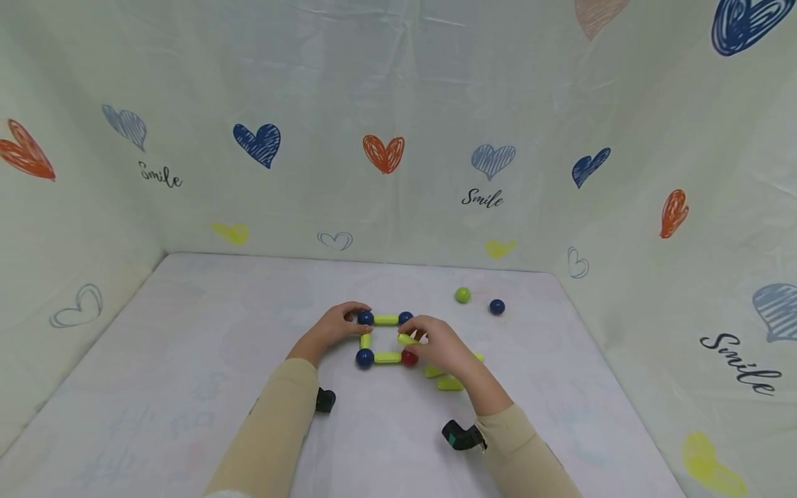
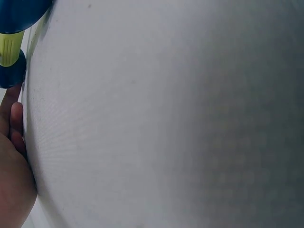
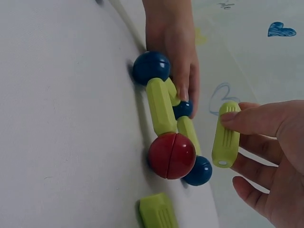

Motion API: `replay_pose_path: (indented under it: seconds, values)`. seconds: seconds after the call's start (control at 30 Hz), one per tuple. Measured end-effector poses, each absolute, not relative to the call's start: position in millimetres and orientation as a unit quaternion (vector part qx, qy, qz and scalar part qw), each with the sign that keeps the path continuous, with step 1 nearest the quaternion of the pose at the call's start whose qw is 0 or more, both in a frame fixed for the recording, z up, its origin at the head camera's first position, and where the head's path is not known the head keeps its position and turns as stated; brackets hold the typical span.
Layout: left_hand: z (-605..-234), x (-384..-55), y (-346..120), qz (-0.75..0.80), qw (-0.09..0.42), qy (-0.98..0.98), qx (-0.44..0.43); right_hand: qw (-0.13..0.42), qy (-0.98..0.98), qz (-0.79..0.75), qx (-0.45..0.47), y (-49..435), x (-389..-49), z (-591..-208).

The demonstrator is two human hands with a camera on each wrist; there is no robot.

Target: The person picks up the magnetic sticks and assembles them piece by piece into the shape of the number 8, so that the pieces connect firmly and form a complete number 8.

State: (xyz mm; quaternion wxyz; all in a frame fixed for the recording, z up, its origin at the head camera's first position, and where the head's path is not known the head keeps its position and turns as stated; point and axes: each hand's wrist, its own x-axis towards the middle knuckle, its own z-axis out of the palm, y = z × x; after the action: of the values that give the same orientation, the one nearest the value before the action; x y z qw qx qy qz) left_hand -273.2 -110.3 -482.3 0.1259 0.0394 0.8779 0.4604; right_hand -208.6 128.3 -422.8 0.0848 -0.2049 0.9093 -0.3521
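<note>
On the table lies a frame of balls and yellow-green sticks, with three sticks joining a red ball [image 3: 171,156] and blue balls at the other corners. My left hand [image 1: 336,325] grips the far-left blue ball [image 1: 365,318], its thumb on the near side. Between thumb and fingers my right hand [image 1: 441,344] pinches a loose yellow-green stick [image 3: 226,135], held beside the frame's side that has no stick. In the right wrist view this stick is apart from the red ball and the near blue ball [image 3: 197,171]. Only part of the left hand [image 2: 14,166] shows in the left wrist view.
Several loose yellow-green sticks [image 1: 450,383] lie under and beside the right forearm. Farther back to the right are a green ball [image 1: 463,295] and a single blue ball [image 1: 497,307]. A hanging cloth [image 1: 429,221] with printed hearts encloses the table's back and sides.
</note>
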Motion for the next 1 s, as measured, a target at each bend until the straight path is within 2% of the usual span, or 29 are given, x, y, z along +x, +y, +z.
replay_pose_path:
  seconds: [0.3,1.0]
  values:
    - [-483,-274,-110,0.46,0.127,0.878,0.035,0.095,0.91,-0.376,-0.145,126,-222,-428]
    - [-486,-276,-112,0.469,0.131,0.873,0.037,0.093,0.905,-0.406,-0.087,120,-234,-445]
